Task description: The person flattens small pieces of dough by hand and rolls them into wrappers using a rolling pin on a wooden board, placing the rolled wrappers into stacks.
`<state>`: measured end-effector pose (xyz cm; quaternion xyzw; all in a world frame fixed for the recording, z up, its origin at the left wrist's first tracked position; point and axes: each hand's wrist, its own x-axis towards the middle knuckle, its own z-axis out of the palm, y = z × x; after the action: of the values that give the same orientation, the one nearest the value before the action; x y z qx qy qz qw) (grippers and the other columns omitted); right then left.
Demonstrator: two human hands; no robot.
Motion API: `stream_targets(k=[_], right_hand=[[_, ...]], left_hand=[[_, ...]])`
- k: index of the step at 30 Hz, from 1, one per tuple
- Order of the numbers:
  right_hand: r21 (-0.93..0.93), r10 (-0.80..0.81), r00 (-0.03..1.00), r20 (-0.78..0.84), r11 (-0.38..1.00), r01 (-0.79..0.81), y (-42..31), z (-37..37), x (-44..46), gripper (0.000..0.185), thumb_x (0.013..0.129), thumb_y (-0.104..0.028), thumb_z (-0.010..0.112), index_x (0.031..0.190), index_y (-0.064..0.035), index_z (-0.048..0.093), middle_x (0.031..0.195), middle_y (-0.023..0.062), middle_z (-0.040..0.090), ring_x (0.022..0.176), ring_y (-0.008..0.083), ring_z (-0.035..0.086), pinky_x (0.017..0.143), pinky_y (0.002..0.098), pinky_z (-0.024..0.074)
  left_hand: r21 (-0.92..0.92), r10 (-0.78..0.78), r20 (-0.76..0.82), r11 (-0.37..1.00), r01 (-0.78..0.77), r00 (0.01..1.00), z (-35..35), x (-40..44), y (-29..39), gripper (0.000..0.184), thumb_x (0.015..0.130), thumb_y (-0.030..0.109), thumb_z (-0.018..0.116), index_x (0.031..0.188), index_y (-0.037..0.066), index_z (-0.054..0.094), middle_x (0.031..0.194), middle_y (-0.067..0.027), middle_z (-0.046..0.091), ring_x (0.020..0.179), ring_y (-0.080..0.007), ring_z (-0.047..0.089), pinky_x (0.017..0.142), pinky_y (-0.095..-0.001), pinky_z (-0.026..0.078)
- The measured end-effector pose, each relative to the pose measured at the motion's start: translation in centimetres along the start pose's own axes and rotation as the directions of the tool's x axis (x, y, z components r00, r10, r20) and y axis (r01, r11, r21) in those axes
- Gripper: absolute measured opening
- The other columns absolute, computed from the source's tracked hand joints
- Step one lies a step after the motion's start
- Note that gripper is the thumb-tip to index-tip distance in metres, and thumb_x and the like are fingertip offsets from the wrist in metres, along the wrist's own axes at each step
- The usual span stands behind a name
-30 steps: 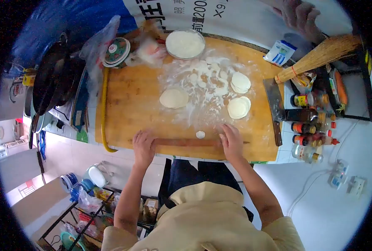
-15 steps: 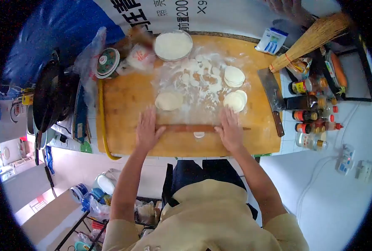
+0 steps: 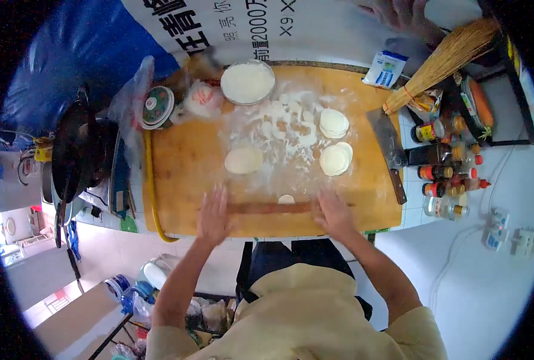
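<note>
A wooden rolling pin point(image 3: 270, 208) lies crosswise near the front of the wooden board point(image 3: 183, 150). My left hand point(image 3: 215, 215) rests flat on its left end, fingers stretched forward. On its right end lies my right hand point(image 3: 334, 213), fingers extended and a little blurred. A small dough disc point(image 3: 286, 199) shows just beyond the pin, its near edge at the pin. Farther back are a single flat dough round point(image 3: 243, 161) on the left and two stacks of rounds, one point(image 3: 334, 123) behind the other point(image 3: 336, 159), on the right. Loose flour surrounds small dough pieces in the middle.
A bowl of flour point(image 3: 248, 82) stands at the back edge, beside a plastic bag point(image 3: 203, 99) and a lidded tin point(image 3: 158, 107). On the right are a cleaver point(image 3: 388, 144), a straw broom point(image 3: 441, 63) and several bottles point(image 3: 438, 156). A dark pan point(image 3: 72, 150) is at the left.
Since half a second ago, both hands and the rolling pin have moved toward my body. The small dough disc, earlier on the near side of the pin, now shows on its far side.
</note>
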<state>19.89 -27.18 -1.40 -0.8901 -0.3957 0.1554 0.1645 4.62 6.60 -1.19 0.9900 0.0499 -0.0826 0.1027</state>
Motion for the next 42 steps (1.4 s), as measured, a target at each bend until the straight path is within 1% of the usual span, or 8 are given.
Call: stream_targets(k=[9, 11, 15, 19, 23, 31, 33, 42], right_hand=[[0.003, -0.050, 0.998, -0.043, 0.999, 0.050, -0.3, -2.1, 2.8, 0.076, 0.082, -0.033, 0.066, 0.142, -0.0014, 0.031, 0.150, 0.0165, 0.030, 0.138, 0.0363, 0.028, 0.113, 0.0469, 0.0246], [0.059, -0.052, 0.999, -0.002, 0.997, 0.052, -0.3, -2.2, 1.1, 0.077, 0.081, -0.034, 0.066, 0.141, -0.0013, 0.032, 0.149, 0.0166, 0.030, 0.138, 0.0358, 0.028, 0.113, 0.0464, 0.0248], [-0.006, -0.135, 0.991, 0.001, 0.991, 0.135, 0.6, -0.7, 2.9, 0.078, 0.080, -0.033, 0.067, 0.141, -0.0001, 0.031, 0.150, 0.0182, 0.029, 0.138, 0.0362, 0.029, 0.113, 0.0477, 0.0228], [-0.012, -0.141, 0.985, -0.097, 0.990, 0.140, 1.9, -0.2, 5.4, 0.080, 0.079, -0.033, 0.067, 0.142, 0.0001, 0.030, 0.150, 0.0192, 0.029, 0.138, 0.0371, 0.028, 0.114, 0.0491, 0.0212], [0.001, -0.279, 0.959, -0.059, 0.960, 0.279, 2.5, 1.0, 0.3, 0.079, 0.081, -0.031, 0.066, 0.144, -0.0029, 0.029, 0.150, 0.0178, 0.028, 0.139, 0.0356, 0.027, 0.114, 0.0489, 0.0213], [-0.051, -0.094, 0.992, 0.083, 0.994, 0.098, 2.0, 0.6, 4.5, 0.074, 0.084, -0.027, 0.063, 0.145, -0.0038, 0.027, 0.152, 0.0143, 0.026, 0.140, 0.0335, 0.024, 0.115, 0.0485, 0.0162], [0.033, -0.126, 0.987, 0.099, 0.992, 0.123, 1.1, 0.3, 0.6, 0.074, 0.085, -0.028, 0.062, 0.145, -0.0050, 0.027, 0.152, 0.0144, 0.027, 0.140, 0.0336, 0.025, 0.115, 0.0486, 0.0163], [-0.022, -0.065, 0.994, 0.084, 0.997, 0.067, 0.8, 0.1, 3.4, 0.075, 0.086, -0.030, 0.061, 0.146, -0.0045, 0.025, 0.153, 0.0153, 0.025, 0.141, 0.0332, 0.022, 0.115, 0.0487, 0.0168]], left_hand=[[-0.027, -0.048, -0.197, 0.999, 0.043, 0.979, -0.5, 2.4, -0.7, 0.093, 0.079, 0.044, 0.065, 0.146, -0.001, 0.020, 0.153, -0.0202, 0.022, 0.142, -0.0330, 0.020, 0.115, -0.0522, 0.013], [-0.101, -0.055, 0.043, 0.993, 0.060, 0.998, -0.1, -1.8, 0.6, 0.088, 0.081, 0.037, 0.063, 0.146, -0.001, 0.019, 0.152, -0.0206, 0.022, 0.141, -0.0344, 0.020, 0.115, -0.0519, 0.013], [-0.228, 0.017, 0.045, 0.974, -0.007, 0.999, 2.8, -2.3, -1.8, 0.086, 0.082, 0.035, 0.063, 0.147, 0.000, 0.018, 0.153, -0.0208, 0.021, 0.142, -0.0342, 0.019, 0.115, -0.0512, 0.012], [-0.081, -0.113, -0.188, 0.992, 0.099, 0.976, 1.0, 1.1, -1.7, 0.087, 0.080, 0.036, 0.064, 0.146, 0.001, 0.020, 0.152, -0.0206, 0.024, 0.142, -0.0338, 0.021, 0.115, -0.0523, 0.012], [-0.097, -0.055, 0.035, 0.994, 0.058, 0.998, 2.1, -4.2, -0.5, 0.090, 0.077, 0.038, 0.067, 0.146, 0.002, 0.021, 0.152, -0.0185, 0.026, 0.141, -0.0336, 0.023, 0.114, -0.0524, 0.015], [-0.008, -0.100, -0.212, 0.995, 0.101, 0.972, 0.9, 0.1, -1.7, 0.089, 0.079, 0.041, 0.065, 0.146, 0.000, 0.022, 0.151, -0.0182, 0.026, 0.140, -0.0323, 0.025, 0.114, -0.0531, 0.015], [0.032, -0.059, 0.155, 0.998, 0.055, 0.986, 0.8, -3.6, -0.5, 0.090, 0.078, 0.043, 0.066, 0.146, 0.001, 0.023, 0.151, -0.0169, 0.027, 0.141, -0.0311, 0.023, 0.115, -0.0527, 0.013], [-0.024, -0.055, -0.199, 0.998, 0.051, 0.978, 0.5, 1.0, -2.8, 0.088, 0.079, 0.038, 0.065, 0.147, 0.004, 0.020, 0.152, -0.0169, 0.025, 0.141, -0.0306, 0.024, 0.116, -0.0514, 0.010]])
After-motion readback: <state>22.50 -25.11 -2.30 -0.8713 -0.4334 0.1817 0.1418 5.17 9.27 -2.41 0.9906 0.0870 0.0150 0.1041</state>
